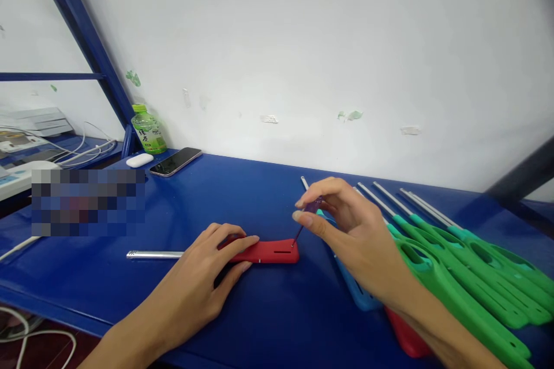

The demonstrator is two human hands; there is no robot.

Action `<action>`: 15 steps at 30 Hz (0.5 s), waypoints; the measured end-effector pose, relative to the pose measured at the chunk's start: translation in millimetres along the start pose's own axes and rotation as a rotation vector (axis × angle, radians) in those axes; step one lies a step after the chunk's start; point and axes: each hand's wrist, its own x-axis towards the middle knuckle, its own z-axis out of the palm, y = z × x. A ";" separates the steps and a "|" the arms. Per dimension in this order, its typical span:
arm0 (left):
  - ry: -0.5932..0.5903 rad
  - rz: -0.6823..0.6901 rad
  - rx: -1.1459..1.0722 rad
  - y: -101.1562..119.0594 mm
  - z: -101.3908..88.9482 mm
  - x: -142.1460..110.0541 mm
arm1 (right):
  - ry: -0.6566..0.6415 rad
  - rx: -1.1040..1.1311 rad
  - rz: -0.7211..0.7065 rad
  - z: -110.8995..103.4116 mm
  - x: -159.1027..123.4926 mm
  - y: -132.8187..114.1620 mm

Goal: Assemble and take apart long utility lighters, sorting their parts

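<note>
A red long-nosed lighter (270, 251) lies flat on the blue table (242, 196), its metal tube (153, 254) pointing left. My left hand (212, 268) rests on the lighter's handle, fingers laid over it and pressing it down. My right hand (346, 225) pinches a small thin screwdriver (303, 222) between thumb and forefinger, its tip touching the right end of the red handle.
Several green lighters (467, 265) lie in a row at the right, with a blue one (359, 294) and a red one (407, 340) under my right forearm. A phone (175, 161), a white case (139, 159) and a green bottle (148, 130) stand at the back left by the wall.
</note>
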 end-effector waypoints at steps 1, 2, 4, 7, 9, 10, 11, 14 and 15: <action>-0.002 -0.002 -0.002 -0.1 0.1 -0.4 | -0.001 0.005 0.001 -0.3 -0.3 0.1; -0.004 -0.006 -0.004 -0.1 0.1 -1.0 | -0.011 0.010 0.005 -0.6 -0.4 0.1; -0.009 -0.010 -0.004 0.0 0.0 -2.1 | -0.039 0.012 0.014 -0.9 -0.3 -0.3; -0.012 -0.010 -0.002 0.5 -0.4 -1.9 | -0.032 -0.008 0.008 0.3 0.3 -0.8; -0.008 -0.007 -0.002 0.7 -0.4 -0.5 | -0.014 -0.010 0.001 1.4 0.5 -0.6; -0.006 -0.008 -0.003 0.8 -0.3 0.3 | -0.017 -0.002 0.004 1.8 0.5 -0.5; -0.006 -0.010 -0.005 0.8 -0.2 1.0 | -0.025 0.011 0.008 1.8 0.4 -0.5; -0.008 -0.015 -0.010 1.0 0.0 2.0 | -0.055 0.044 0.021 -0.3 0.2 -2.0; -0.011 -0.016 -0.011 1.0 0.0 1.9 | -0.054 0.030 0.020 -1.6 0.2 -3.1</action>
